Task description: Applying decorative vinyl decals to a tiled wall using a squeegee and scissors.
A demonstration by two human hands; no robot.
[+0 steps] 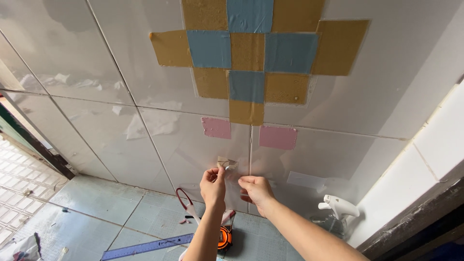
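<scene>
Glossy grey tile wall (96,63), patchwork of tan, blue and pink squares (251,53).
Your left hand (213,185) and right hand (255,190) both pinch a clear film piece (227,164) against the wall.

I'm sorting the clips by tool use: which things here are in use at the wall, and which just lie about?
In use:
left hand and right hand, pinching a small clear film piece against the tiled wall
coloured squares stuck above

Lying about:
scissors
tape measure
blue ruler
spray bottle
</scene>
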